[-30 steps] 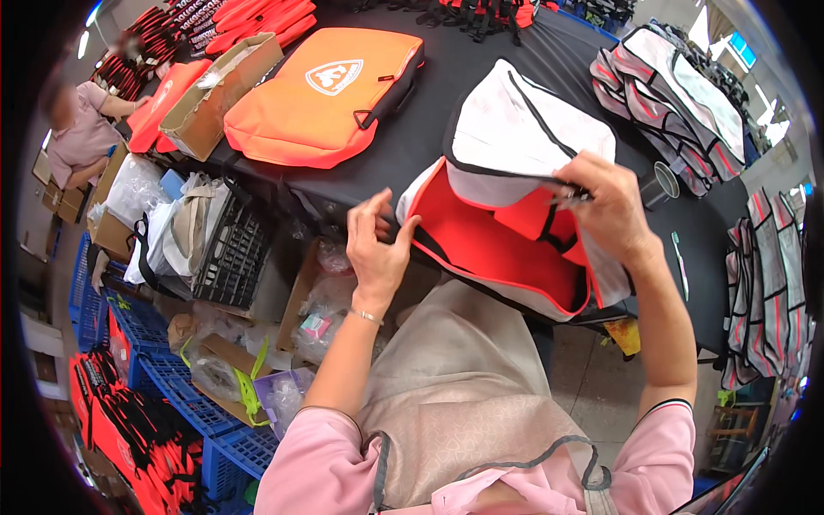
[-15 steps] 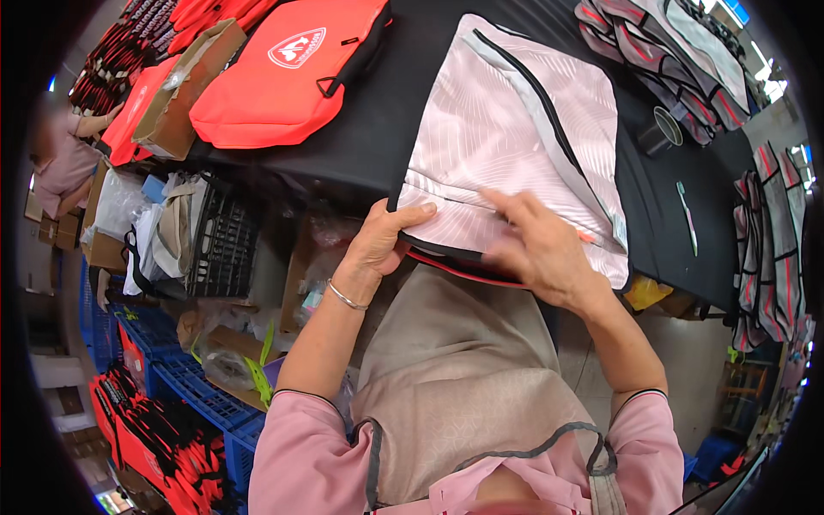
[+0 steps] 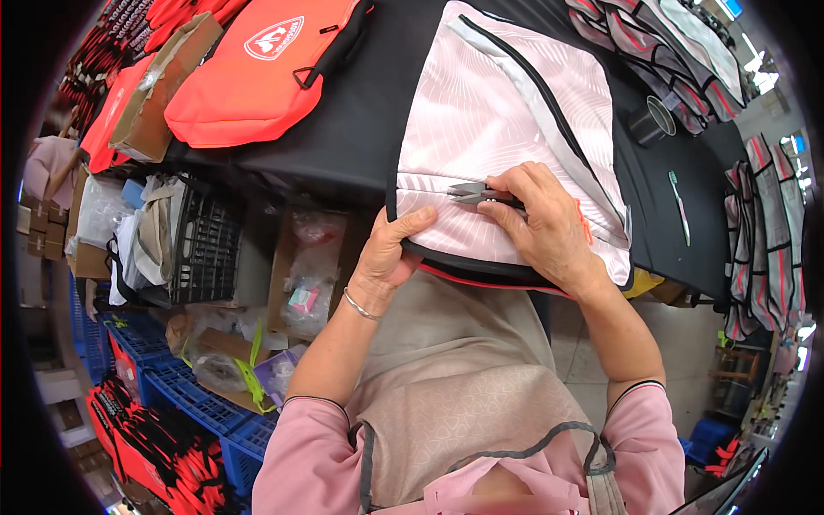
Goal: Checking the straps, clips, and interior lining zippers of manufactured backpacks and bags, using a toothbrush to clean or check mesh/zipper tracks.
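Note:
A pale pink patterned bag (image 3: 481, 94) with black edging and a slanting black zipper (image 3: 549, 112) lies on the black table's front edge. My left hand (image 3: 390, 245) grips its near left edge, thumb on top and fingers beneath. In my right hand (image 3: 549, 227) is a pair of thread snips (image 3: 468, 192), held with the fingers closed around the handle. The blades point left, over the seam across the lower part of the bag. An orange strip (image 3: 585, 221) shows beside my right hand. Red trim lines the bag's lower side.
An orange bag (image 3: 240, 94) and an open cardboard box (image 3: 159, 94) occupy the left of the table. A metal cup (image 3: 652, 122) and a toothbrush (image 3: 680, 209) are at the right. Grey panels (image 3: 712, 60) lie beyond. A black crate (image 3: 206, 245) and blue crates (image 3: 193, 390) stand lower left. Another person (image 3: 53, 167) is far left.
My right hand has moved up and slightly left, and the snips now show clearly in it. My left hand keeps its hold on the bag's edge. The view has shifted slightly.

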Motion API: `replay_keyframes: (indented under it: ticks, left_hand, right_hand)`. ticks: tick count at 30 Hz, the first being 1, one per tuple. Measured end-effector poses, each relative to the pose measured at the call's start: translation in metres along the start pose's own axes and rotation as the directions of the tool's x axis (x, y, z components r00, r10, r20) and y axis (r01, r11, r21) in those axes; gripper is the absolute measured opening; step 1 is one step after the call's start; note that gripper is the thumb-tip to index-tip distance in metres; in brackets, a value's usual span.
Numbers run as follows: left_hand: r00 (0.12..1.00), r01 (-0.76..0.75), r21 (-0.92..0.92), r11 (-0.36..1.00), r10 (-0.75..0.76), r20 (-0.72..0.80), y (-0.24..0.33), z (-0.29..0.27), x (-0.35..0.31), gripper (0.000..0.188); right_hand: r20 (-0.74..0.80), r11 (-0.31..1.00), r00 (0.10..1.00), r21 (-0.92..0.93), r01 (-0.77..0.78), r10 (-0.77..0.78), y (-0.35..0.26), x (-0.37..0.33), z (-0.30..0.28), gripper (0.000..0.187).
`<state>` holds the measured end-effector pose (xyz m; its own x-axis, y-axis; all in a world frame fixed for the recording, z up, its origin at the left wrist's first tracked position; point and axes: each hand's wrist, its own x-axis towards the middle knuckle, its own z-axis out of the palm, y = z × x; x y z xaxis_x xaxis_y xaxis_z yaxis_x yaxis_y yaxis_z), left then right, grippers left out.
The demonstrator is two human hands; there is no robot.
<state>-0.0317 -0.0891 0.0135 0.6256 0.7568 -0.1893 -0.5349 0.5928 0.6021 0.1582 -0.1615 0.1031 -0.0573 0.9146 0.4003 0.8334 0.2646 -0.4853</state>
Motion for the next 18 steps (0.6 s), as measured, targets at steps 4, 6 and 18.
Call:
replay_keyframes:
  ticks: [4, 6, 18]
  left_hand:
    - [1.000, 0.005, -0.023, 1.000, -0.004, 0.028, -0.0006, -0.0005, 0.0011, 0.045]
    - [0.999, 0.004, -0.032, 0.999, -0.003, 0.032, -0.0007, -0.0003, 0.0013, 0.045]
    - [0.999, 0.006, -0.030, 1.000, -0.004, 0.041, -0.0044, -0.0049, 0.0019, 0.049]
  right_hand:
    - [-0.002, 0.997, 0.998, -0.057, 0.061, -0.061, 0.0015, 0.0068, 0.0006, 0.021]
    - [-0.001, 0.995, 0.998, -0.070, 0.068, -0.069, 0.0023, 0.0085, 0.0023, 0.020]
    - [0.020, 0.997, 0.998, -0.032, 0.064, -0.064, 0.0060, 0.0115, 0.0031, 0.018]
